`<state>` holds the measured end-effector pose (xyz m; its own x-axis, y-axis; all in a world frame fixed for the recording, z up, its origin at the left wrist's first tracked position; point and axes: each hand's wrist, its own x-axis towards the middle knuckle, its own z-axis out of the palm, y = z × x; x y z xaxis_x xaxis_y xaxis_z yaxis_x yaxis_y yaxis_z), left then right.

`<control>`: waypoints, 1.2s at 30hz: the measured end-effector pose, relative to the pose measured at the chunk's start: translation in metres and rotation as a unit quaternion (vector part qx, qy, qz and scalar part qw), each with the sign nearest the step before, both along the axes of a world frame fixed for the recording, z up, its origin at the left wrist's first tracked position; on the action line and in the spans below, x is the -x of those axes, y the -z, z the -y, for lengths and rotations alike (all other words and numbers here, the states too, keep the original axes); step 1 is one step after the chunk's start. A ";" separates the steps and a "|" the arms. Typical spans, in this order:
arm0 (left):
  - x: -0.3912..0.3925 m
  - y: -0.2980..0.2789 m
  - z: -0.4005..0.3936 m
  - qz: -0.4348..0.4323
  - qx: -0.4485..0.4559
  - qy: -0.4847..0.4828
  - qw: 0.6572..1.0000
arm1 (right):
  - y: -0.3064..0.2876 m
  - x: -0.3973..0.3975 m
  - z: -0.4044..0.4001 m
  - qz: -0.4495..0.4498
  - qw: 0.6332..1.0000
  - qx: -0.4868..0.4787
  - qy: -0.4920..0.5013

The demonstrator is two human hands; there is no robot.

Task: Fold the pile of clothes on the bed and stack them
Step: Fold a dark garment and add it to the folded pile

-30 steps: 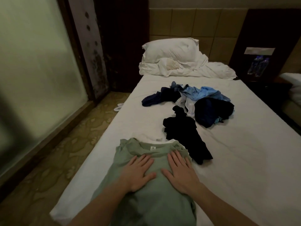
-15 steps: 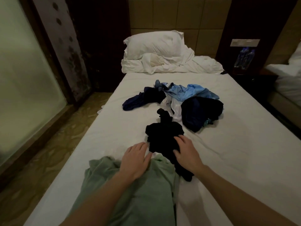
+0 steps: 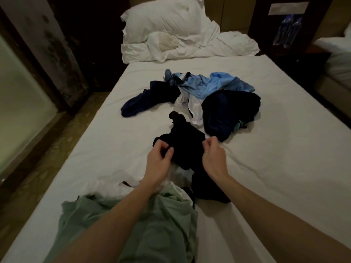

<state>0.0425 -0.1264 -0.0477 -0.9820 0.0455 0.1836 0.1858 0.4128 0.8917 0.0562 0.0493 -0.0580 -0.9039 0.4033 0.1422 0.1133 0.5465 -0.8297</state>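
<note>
A black garment (image 3: 182,147) is pinched at its two upper corners by the left hand (image 3: 158,162) and right hand (image 3: 214,158) at mid-bed (image 3: 284,168), fingers curled on the cloth. A green shirt (image 3: 161,224) lies at the near edge, seemingly done, while the pile (image 3: 199,95) toward the pillow (image 3: 163,18) is left unfolded. The black item's kind cannot be made out, and the shirt is cut off by the forearms
</note>
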 end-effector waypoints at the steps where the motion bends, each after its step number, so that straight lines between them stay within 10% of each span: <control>1: -0.003 -0.013 -0.005 0.002 -0.040 0.005 0.999 | -0.008 -0.005 -0.004 -0.022 1.000 -0.005 -0.002; 7: -0.050 -0.102 -0.051 0.018 -0.125 0.103 0.987 | -0.062 -0.060 -0.006 -0.027 0.963 0.052 -0.265; 11: -0.096 -0.153 -0.063 -0.016 -0.137 0.180 0.974 | -0.104 -0.091 -0.013 -0.067 0.973 0.146 -0.167; 15: -0.127 -0.177 -0.052 -0.040 -0.157 0.119 0.980 | -0.157 -0.134 -0.031 -0.062 0.905 0.406 -0.113; 21: -0.177 -0.145 -0.049 0.046 0.153 0.304 0.939 | -0.220 -0.198 -0.056 -0.044 0.826 0.550 -0.118; 29: -0.196 -0.125 -0.047 -0.004 0.402 0.246 0.882 | -0.262 -0.265 -0.103 -0.100 0.790 0.587 -0.147; 33: -0.195 -0.130 -0.027 -0.085 0.422 0.129 0.893 | -0.250 -0.275 -0.135 -0.112 0.837 0.527 -0.099; 36: -0.196 -0.161 -0.024 -0.081 0.313 0.088 0.942 | -0.220 -0.266 -0.166 -0.029 0.941 0.338 0.007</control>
<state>0.2385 -0.1027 0.1133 -0.9105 0.3545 0.2127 0.4132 0.7983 0.4381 0.3221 0.2157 0.1619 -0.8964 0.4312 -0.1024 0.0604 -0.1102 -0.9921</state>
